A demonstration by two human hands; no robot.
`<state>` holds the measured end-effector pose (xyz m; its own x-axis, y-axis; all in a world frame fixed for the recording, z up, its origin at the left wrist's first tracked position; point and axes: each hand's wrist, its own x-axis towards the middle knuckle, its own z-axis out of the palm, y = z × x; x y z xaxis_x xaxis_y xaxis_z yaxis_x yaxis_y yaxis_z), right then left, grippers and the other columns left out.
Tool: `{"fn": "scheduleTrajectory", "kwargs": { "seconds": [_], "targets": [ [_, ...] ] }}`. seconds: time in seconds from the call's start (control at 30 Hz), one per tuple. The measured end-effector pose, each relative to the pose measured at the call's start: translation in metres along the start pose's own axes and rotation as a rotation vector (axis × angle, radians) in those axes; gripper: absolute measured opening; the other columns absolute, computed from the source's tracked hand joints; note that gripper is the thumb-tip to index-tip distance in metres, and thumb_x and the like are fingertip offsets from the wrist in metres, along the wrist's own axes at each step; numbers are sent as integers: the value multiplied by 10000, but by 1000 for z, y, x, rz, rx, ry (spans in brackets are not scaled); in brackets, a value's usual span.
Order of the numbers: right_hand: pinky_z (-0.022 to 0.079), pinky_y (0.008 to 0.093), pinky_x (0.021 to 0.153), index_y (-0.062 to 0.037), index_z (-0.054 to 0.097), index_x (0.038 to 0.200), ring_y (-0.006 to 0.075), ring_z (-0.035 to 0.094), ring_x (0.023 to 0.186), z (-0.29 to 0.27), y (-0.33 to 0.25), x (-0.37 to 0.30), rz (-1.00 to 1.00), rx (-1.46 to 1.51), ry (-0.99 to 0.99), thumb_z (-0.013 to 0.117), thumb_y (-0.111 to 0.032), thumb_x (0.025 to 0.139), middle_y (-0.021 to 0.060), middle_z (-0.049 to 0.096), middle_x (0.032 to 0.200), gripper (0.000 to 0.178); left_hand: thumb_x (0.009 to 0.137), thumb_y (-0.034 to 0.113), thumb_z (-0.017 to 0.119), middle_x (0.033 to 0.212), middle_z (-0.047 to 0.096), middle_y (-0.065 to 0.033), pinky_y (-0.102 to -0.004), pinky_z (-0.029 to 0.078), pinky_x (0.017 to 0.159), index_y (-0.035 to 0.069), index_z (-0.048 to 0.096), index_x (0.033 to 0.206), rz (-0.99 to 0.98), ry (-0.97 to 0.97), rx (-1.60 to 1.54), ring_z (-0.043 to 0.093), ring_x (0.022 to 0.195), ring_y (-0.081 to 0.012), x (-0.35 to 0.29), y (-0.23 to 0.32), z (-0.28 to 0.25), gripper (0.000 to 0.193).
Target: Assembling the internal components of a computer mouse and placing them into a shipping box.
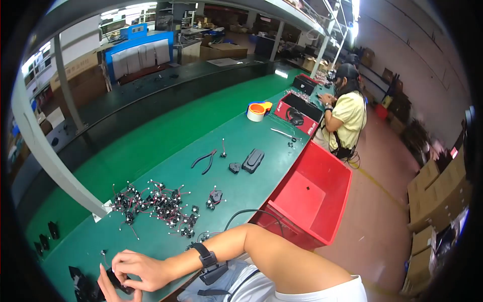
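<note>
At the lower left, my right hand (142, 271) has its fingers bent over a small black plastic part (121, 284). My left hand (107, 288) is partly cut off by the lower edge and grips the same part from the other side. Beside my hands lie several black pieces (80, 284) and one small component with a red wire (103, 251). Beyond them spreads a heap of small black components with red wires (168, 204). A black strap with a device (207, 257) is on my right wrist.
On the green table (251, 189) lie pliers (204, 162), a black case (253, 161) and a tape roll (255, 113). A red bin (307, 199) stands at the table's right edge. Farther along, a person in yellow (347, 116) works beside a red box (297, 115).
</note>
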<state>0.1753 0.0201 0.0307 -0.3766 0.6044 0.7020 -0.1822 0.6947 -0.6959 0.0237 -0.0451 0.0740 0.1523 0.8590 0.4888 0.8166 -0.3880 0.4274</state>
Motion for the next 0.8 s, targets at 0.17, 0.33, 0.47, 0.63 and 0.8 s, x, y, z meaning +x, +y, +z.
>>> {"fn": "scheduleTrajectory", "kwargs": {
  "seconds": [0.17,0.33,0.47,0.63,0.8],
  "targets": [
    [392,382,815,-34,490,904,286,527,897,-8,-1,2,-156,-45,-36,650,-93,647,71,559,828,308,792,471,696,1125,542,-243,-446,446,867,0,457,1349,9,25,46,541,1013,-389,5,-2,2,768],
    [422,380,826,3,383,1108,285,606,905,-4,-3,8,215,346,-37,677,-119,623,69,671,800,580,784,445,704,1108,538,-240,-450,447,854,8,460,1351,2,77,94,539,1002,-391,3,0,1,757],
    [403,386,871,-29,518,958,273,522,997,-9,3,9,336,418,-78,695,-130,595,48,669,864,417,771,425,713,1091,548,-229,-442,455,844,19,475,1343,0,50,124,550,984,-383,7,0,1,741],
    [393,358,778,-37,509,924,258,505,859,-9,17,7,43,45,-202,672,-125,560,35,628,781,408,759,433,731,1097,560,-217,-410,488,799,21,499,1325,47,-74,91,578,959,-356,7,-9,3,737],
    [382,347,740,-29,492,927,263,496,779,-8,20,10,84,174,-189,658,-104,536,34,634,781,431,768,433,732,1103,567,-205,-402,495,803,18,514,1315,92,-45,180,588,969,-343,11,-9,3,720]
  ]
}}
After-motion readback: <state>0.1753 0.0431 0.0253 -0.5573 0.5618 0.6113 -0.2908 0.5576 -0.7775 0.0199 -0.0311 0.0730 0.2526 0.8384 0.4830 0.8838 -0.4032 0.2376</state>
